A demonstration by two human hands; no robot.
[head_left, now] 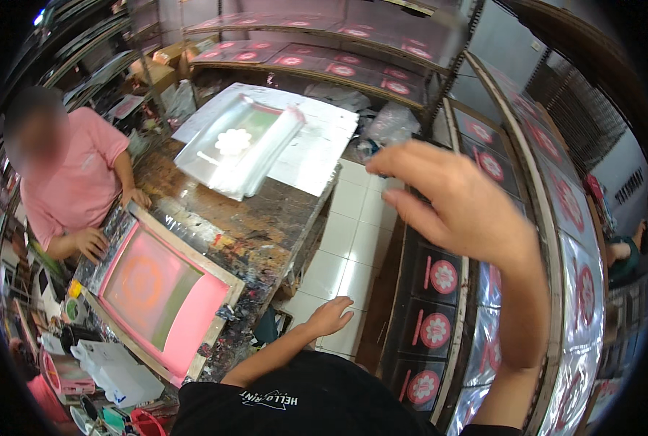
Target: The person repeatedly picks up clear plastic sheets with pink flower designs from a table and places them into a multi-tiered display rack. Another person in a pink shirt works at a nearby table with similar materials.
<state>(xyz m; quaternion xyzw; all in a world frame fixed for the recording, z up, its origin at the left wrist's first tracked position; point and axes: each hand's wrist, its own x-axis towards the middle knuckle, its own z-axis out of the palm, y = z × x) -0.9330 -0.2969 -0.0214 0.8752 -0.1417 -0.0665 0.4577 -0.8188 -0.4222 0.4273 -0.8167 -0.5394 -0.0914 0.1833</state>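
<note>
My right hand (447, 200) is raised high, a little blurred, its fingers curved and the thumb apart, with nothing seen in it. Behind it are racks of plastic sheets printed with pink flower badges (444, 276). Low over the white tiled floor (338, 247), my left hand (331, 316) has its fingers stretched out and holds nothing. To its left, a wooden-framed printing screen (226, 280) with pink ink and an orange round motif lies on the paint-stained table (266, 232). Beyond that, a stack of clear plastic bags (240, 149) with a white flower print rests on white board (327, 142).
Across the table a person in a pink shirt (73, 167) has both hands by the screen's far edge. Shelves of printed sheets (338, 70) line the back. A white plastic jug (117, 374) and a red container (147, 421) stand at lower left.
</note>
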